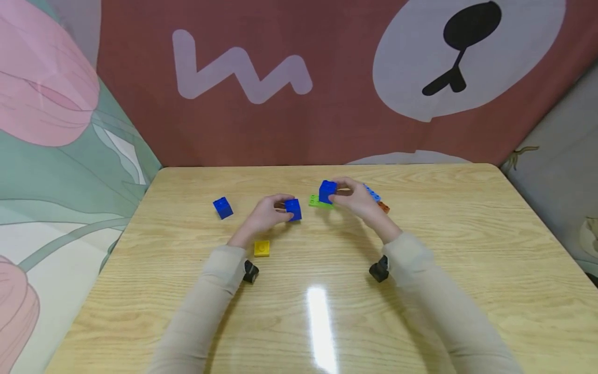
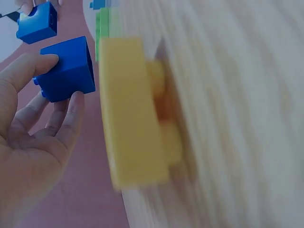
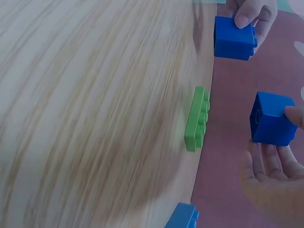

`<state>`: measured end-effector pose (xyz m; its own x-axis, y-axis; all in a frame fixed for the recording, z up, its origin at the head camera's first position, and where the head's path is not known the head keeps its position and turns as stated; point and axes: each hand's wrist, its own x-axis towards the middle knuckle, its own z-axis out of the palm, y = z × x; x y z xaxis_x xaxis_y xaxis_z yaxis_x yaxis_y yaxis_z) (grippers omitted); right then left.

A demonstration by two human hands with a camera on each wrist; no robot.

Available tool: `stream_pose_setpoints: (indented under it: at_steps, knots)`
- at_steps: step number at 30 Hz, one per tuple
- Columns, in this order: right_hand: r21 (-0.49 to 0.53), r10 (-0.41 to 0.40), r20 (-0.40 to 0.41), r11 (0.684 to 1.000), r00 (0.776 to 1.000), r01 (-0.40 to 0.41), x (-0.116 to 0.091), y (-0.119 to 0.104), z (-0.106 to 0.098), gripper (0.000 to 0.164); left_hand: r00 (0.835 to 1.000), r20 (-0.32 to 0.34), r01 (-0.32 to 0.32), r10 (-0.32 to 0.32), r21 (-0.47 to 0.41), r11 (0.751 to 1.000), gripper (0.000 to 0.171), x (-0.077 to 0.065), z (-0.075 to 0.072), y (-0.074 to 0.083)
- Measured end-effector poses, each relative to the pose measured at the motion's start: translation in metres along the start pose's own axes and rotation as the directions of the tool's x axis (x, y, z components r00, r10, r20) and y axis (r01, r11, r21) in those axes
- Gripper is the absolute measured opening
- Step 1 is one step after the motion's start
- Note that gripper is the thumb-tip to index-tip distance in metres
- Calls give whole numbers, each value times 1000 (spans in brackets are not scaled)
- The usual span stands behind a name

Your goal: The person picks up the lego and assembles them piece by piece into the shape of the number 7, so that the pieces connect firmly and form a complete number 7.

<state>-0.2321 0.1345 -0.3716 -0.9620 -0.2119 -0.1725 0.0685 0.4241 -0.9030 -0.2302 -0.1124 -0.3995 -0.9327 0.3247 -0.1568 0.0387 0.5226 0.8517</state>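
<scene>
My left hand pinches a dark blue toy brick between thumb and fingers, near the middle of the table. In the left wrist view that blue brick has its studs turned toward the palm side. To the right, my right hand grips another dark blue brick, held above a flat green brick. The right wrist view has this blue brick apart from the green brick. A yellow brick lies on the wood close to my left wrist.
A third dark blue brick stands alone on the left of the table. Beyond my right hand lie a lighter blue brick and a brown-orange brick, partly hidden. A patterned cloth hangs at the table's far edge.
</scene>
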Motion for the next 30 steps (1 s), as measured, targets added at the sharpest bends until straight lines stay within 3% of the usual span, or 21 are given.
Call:
stream_pose_setpoints:
  at_steps: [10,20,30]
  knots:
    - [-7,-25,7,1000,1000,25,-3,4,-3,50,1000,-8,19,-19,-5,1000,45,7,20,10]
    - [19,-22,25,1000,999,21,-3,4,1,50,1000,-11,-25,25,0,1000,43,16,32,12]
    - [21,-10,36,1000,999,9,-2,4,6,48,999,-6,50,-50,-5,999,47,19,37,16]
